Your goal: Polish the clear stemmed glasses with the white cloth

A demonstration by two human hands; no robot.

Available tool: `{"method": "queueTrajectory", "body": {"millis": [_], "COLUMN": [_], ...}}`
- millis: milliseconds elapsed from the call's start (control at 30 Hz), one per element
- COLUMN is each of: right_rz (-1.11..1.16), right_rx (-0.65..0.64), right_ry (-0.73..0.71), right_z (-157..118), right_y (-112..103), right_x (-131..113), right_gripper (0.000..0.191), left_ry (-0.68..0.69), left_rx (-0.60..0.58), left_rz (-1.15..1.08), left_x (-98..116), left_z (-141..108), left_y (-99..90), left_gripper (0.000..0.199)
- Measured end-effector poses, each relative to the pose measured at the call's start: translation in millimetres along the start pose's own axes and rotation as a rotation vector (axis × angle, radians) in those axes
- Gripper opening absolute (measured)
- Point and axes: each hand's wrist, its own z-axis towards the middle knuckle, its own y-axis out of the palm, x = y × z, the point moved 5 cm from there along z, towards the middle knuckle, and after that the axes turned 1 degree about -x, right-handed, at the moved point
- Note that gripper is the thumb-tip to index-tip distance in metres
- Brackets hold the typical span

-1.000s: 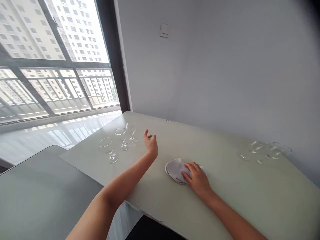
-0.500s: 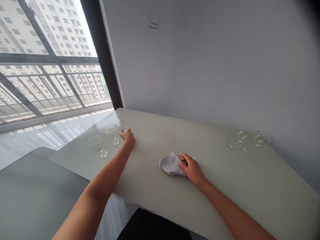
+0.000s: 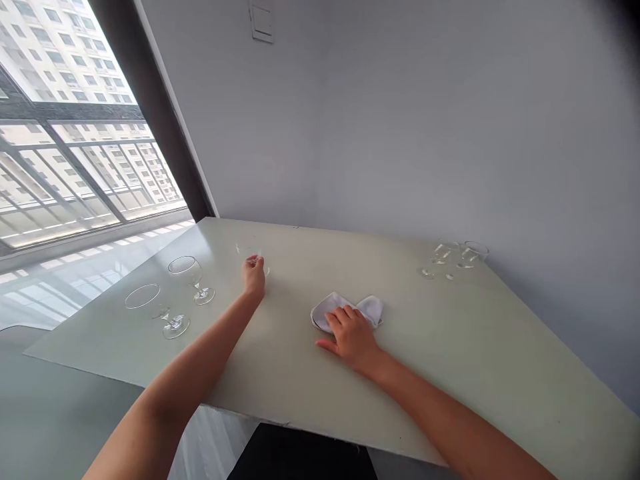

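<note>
Left hand (image 3: pixel 253 277) clenched, fingers curled round a clear wine glass (image 3: pixel 249 251); stem hidden by the fingers, bowl barely made out against the glare. Right hand (image 3: pixel 351 338) open, palm down, pressed flat on a crumpled white cloth (image 3: pixel 346 310), nothing grasped, thumb out on the pale table (image 3: pixel 450 380). Just left of the left hand, a second wine glass (image 3: pixel 191 277) and a third wine glass (image 3: pixel 160 310) stand upright. Far along the table by the wall, a faint pair of glasses (image 3: pixel 454 257) is seen; posture hard to make out, washed out by glare. Wall switch plate (image 3: pixel 262 20) at top, unmarked as far as can be read.
</note>
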Motion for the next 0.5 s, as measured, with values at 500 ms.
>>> {"method": "queueTrajectory", "body": {"millis": [500], "right_rz": [1.79], "right_rx": [0.459], "right_ry": [0.876], "right_z": [0.2], "right_y": [-22.6], "right_x": [96.7], "right_gripper": [0.008], "left_ry": [0.313], "left_rx": [-0.539], "left_rz": [0.26], "left_x": [15.7], "left_z": [-110.0], "left_y": [55.0], "left_gripper": [0.019]}}
